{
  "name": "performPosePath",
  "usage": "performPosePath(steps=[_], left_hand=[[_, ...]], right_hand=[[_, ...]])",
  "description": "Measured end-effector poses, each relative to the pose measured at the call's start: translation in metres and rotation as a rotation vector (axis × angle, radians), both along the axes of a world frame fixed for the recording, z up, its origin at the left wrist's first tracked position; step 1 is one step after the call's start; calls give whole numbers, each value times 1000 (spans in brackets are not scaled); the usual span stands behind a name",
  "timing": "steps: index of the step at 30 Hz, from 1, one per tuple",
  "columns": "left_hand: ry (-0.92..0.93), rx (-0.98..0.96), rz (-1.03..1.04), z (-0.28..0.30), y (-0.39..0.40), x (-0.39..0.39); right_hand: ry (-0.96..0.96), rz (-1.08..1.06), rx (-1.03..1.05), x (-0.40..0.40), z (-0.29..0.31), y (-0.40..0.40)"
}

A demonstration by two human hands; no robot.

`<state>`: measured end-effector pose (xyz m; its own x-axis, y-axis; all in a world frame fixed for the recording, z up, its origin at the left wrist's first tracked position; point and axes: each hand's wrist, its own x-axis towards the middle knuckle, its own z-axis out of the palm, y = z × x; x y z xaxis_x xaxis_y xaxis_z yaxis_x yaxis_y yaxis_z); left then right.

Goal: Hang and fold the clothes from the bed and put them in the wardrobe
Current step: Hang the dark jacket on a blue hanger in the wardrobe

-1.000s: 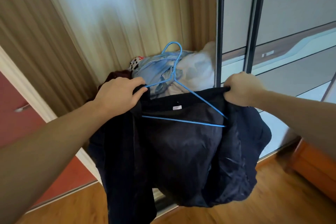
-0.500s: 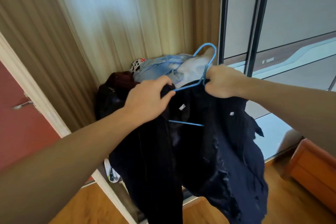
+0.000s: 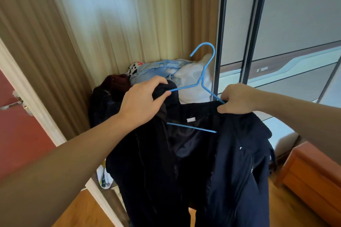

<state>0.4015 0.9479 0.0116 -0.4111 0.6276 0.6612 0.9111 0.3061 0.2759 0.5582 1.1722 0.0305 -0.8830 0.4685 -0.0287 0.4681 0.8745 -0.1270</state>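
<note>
Gripping dark navy jacket (image 3: 230, 162) shoulders: left hand (image 3: 142, 101), right hand (image 3: 238, 98) | thin blue wire hanger (image 3: 203, 79) inside collar

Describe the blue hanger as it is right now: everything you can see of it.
The blue hanger looks like thin coated wire, with its hook up and tilted right. Both shoulder ends are tucked inside the dark jacket; the bottom bar shows across the open neck below a white label. The left hand grips the jacket's collar over the left arm end; the right hand grips the jacket where the right arm enters. It hangs on no rail.
</note>
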Motion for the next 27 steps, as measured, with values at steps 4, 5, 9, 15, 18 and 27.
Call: performPosePath(steps=[4,5,9,15,18,27], left_hand=[[-21,10,-27,3,-3,-2],[-38,-3,-33,3,-4,-2],[-123,-145,-98,-8,-17,-12],[-216,-394,-49,0,-58,-34],[-66,-523,13,3,-78,-48],[221,-569,348,40,-71,-66]], right_hand=[[204,104,-266,-9,-7,-13],[281,118,-418,-15,-8,-22],[387,121,-856,-36,-7,-53],[300,182,-746,-49,-6,-78],[287,235,-673,-54,-1,-88],[239,323,-512,-63,0,-132]])
